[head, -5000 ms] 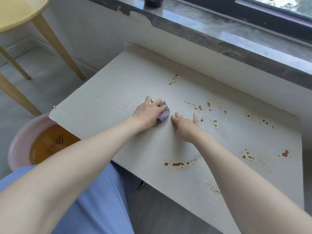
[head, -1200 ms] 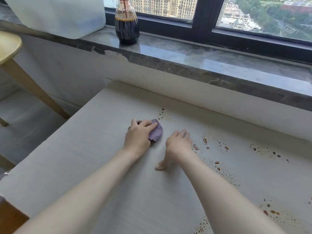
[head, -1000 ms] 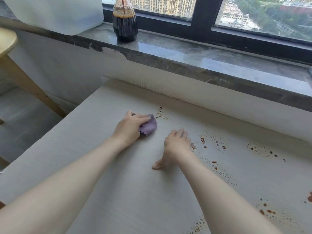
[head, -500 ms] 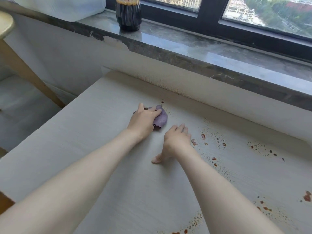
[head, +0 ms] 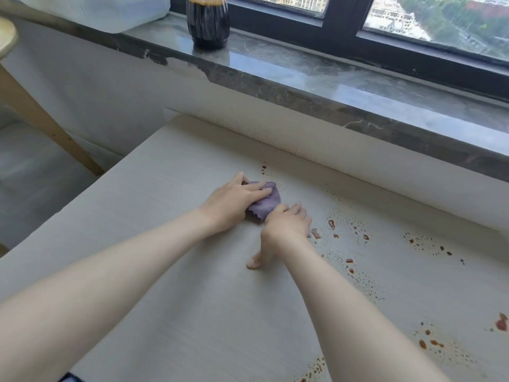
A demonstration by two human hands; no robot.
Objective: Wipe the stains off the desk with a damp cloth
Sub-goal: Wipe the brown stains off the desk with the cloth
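Note:
My left hand (head: 234, 201) grips a bunched purple cloth (head: 265, 204) and presses it onto the pale wood-grain desk (head: 165, 244), near the far middle. My right hand (head: 286, 227) rests on the desk just right of the cloth, with its fingertips against the cloth's edge and its thumb planted toward me. Brown-red stains (head: 332, 224) spatter the desk to the right of my right hand. A few small drops (head: 264, 167) sit just beyond the cloth. More stain patches (head: 429, 343) lie at the near right.
A dark bottle (head: 208, 23) and a white container (head: 110, 9) stand on the grey stone window sill (head: 330, 75) behind the desk. A wooden table leg (head: 46, 125) slants down at the left, over the floor. The desk's back edge meets a white wall.
My left hand has rubbed the cloth to and fro and now has it against my right hand's fingertips. My right hand has stayed planted in place.

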